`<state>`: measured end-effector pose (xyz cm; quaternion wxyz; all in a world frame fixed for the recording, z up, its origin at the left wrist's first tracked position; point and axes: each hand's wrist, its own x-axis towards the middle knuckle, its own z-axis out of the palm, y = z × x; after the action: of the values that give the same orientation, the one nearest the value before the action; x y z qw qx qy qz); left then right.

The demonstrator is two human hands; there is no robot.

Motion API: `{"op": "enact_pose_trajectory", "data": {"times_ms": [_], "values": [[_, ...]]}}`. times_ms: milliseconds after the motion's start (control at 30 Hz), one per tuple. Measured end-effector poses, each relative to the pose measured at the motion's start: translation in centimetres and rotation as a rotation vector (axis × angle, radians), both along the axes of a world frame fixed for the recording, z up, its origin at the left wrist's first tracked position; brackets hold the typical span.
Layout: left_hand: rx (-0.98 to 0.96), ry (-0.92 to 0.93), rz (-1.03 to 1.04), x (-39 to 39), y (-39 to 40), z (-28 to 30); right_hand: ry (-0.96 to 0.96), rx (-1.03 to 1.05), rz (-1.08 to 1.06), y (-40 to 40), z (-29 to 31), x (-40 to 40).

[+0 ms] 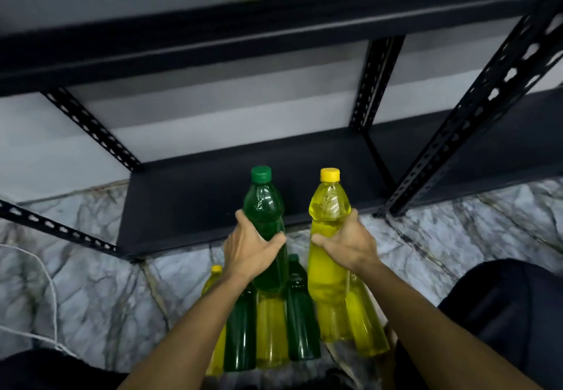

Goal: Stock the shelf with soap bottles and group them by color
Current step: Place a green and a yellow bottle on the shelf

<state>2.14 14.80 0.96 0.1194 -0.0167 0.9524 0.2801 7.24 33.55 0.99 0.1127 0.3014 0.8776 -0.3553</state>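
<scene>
My left hand (pixel 248 248) gripping a green-capped green plastic soap bottle (pixel 268 231), my right hand (pixel 350 244) gripping a yellow-capped yellow plastic soap bottle (pixel 327 255), both before the black metal bottom shelf (pixel 189 197)

Looks like a storeroom or shop back room, not a home space. Main cue: black slotted-angle steel rack (pixel 213 203) with perforated uprights and bare dark boards, standing on grey marble-pattern floor (pixel 91 283). Plain pale wall (pixel 61 133) behind the rack. Cluster of identical green and yellow bottles (pixel 271 328) in front of the rack's lowest board, on the floor. White cord (pixel 51 292) left of the rack.
</scene>
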Motion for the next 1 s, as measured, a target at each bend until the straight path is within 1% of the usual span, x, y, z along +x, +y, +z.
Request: {"op": "enact_pose_trajectory", "data": {"times_ms": [233,433,700,833,1000], "values": [[0.127,0.161,0.019,0.6,-2.1,7.3,0.22,0.065,0.083,-2.0,7.6,0.0],[0.237,0.332,-0.026,0.3,-3.4,13.7,0.426,0.123,0.141,-2.9,13.2,-0.1],[0.39,0.479,-0.053,-1.0,-4.5,22.1,0.714,0.046,0.136,-3.9,20.8,-1.4],[0.434,0.526,-0.072,-1.4,-4.6,25.5,0.807,0.061,0.187,-4.1,25.0,-2.3],[0.455,0.591,-0.098,-2.2,-4.6,29.5,0.893,0.014,0.207,-3.7,29.8,-3.5]]}}
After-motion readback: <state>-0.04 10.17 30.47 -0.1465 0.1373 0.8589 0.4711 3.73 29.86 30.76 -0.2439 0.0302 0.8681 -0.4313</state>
